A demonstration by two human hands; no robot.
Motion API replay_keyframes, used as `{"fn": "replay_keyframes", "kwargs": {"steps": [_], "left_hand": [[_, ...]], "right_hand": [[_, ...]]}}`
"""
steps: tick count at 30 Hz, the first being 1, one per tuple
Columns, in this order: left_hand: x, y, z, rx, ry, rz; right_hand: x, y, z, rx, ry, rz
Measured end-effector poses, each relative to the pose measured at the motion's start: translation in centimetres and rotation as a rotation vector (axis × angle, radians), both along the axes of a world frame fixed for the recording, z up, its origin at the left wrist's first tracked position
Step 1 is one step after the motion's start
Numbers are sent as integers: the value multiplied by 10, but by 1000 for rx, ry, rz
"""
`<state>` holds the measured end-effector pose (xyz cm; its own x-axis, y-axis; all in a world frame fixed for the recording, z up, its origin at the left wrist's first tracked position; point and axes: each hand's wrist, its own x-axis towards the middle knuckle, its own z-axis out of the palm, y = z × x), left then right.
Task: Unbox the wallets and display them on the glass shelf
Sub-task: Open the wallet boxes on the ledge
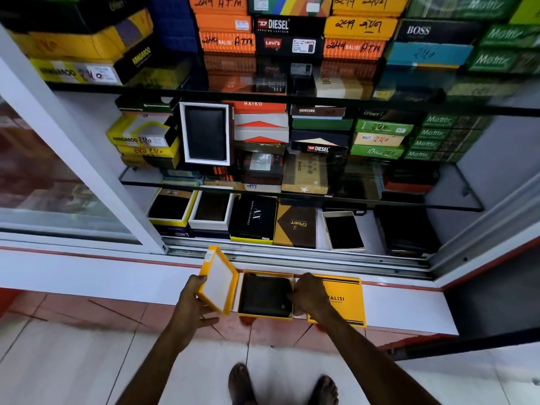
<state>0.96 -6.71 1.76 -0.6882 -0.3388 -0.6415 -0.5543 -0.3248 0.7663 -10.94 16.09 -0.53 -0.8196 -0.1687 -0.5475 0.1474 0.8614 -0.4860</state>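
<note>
A: Item 1, left hand [191,302]?
B: Fingers curled on the yellow lid [219,280], gripping its lower-left edge. Lid tilted up, white inside facing cam, apart from its box.
A: Item 2, right hand [309,295]?
B: Fingertips bent onto the right edge of the black wallet [267,293]; can't tell if it's pinched or just touched. Wallet lies flat inside the open yellow box [264,317].
A: Box loc?
B: On the white ledge [409,308] at the cabinet front, just beside a yellow Balisi box [344,299], partly under the right hand.
A: Beyond?
B: Glass shelf [450,206] above, stacked w/ boxes; below it, open boxes w/ dark wallets, e.g. white tray [343,230]. Bare feet on tile floor [87,361].
</note>
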Motion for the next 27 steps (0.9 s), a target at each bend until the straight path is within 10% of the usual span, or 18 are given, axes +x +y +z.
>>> {"fn": "replay_keyframes", "kwargs": {"steps": [27], "left_hand": [[-19, 44, -16, -268, -100, 41]], "right_hand": [[13, -9, 17, -234, -66, -179]]}}
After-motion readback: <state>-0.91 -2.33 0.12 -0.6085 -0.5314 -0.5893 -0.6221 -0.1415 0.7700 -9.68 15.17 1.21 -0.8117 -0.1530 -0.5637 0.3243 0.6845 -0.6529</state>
